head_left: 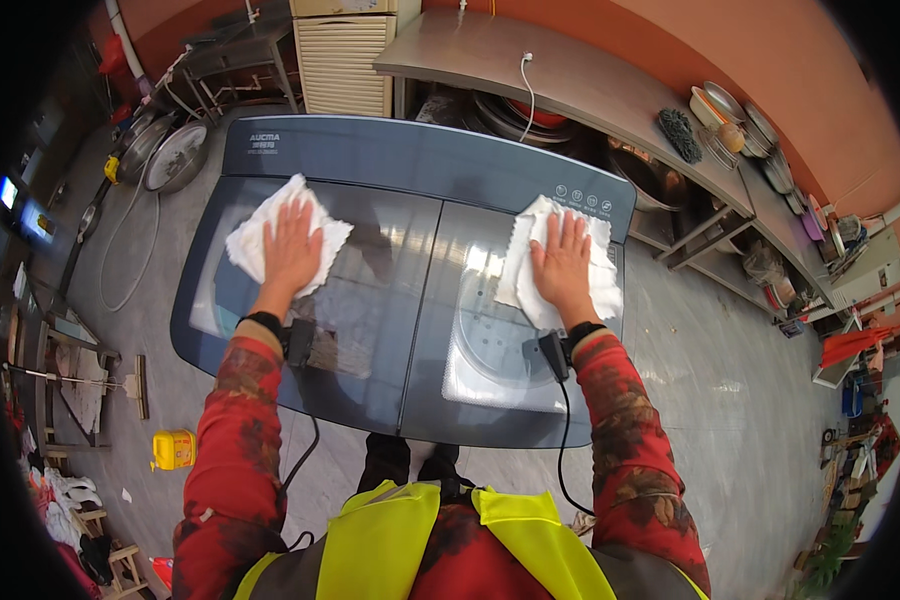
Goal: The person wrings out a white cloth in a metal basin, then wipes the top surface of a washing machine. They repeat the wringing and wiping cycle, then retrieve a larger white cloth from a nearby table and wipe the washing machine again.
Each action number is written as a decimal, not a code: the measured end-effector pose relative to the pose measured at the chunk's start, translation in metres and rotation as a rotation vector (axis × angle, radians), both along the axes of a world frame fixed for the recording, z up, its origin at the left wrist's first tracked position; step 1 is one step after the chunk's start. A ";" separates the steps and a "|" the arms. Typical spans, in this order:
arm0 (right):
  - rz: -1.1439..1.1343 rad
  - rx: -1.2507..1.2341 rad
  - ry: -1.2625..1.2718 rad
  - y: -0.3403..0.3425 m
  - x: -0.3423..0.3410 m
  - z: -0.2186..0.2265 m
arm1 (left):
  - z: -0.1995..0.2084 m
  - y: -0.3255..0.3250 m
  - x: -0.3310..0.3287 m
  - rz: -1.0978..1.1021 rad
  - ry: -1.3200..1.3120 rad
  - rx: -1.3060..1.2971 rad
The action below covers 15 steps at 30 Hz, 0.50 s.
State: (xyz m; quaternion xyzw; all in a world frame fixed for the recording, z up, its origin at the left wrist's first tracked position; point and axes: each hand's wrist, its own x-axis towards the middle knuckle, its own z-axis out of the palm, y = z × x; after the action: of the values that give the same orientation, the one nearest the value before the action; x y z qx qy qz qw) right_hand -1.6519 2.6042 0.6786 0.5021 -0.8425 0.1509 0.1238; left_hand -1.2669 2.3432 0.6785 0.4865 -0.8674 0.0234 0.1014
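I see a white left cloth [255,240] and a white right cloth [595,270] lying well apart on the dark grey top of a washing machine [410,170], one over each of its two glossy lids. The machine stands directly in front of the wearer. My left hand [292,250] lies palm down on the left cloth, fingers fanned a little and pointing away from the body, thumb angled inward. The right hand [564,268] mirrors it on the right cloth — palm down, fingers slightly parted, thumb toward the middle. Neither pinches anything; how hard they press, I can't tell from here.

Both forearms reach up from the lower edge, well extended, leaning in toward each other. Their red patterned sleeves [238,410] end at dark wrist straps, each with a black device [298,343] on its inner side — a cable hangs from each. Nearer the body I make out a bright yellow vest [380,530].

Farther out, a yellow jug [174,450] stands on the grey floor [740,400] to the left, a metal bench [450,50] runs behind the machine, and large pans [178,158] lean at far left.
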 end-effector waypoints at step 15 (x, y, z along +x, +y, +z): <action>0.764 0.129 -0.103 -0.181 0.183 0.012 | -0.003 0.040 0.081 0.176 -0.010 -0.014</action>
State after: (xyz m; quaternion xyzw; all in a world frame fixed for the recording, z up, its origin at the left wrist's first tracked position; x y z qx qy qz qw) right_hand -1.4693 2.4229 0.6903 0.7782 -0.6077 0.1577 -0.0157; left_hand -1.1864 2.3830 0.6754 0.5599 -0.8217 0.0410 0.0981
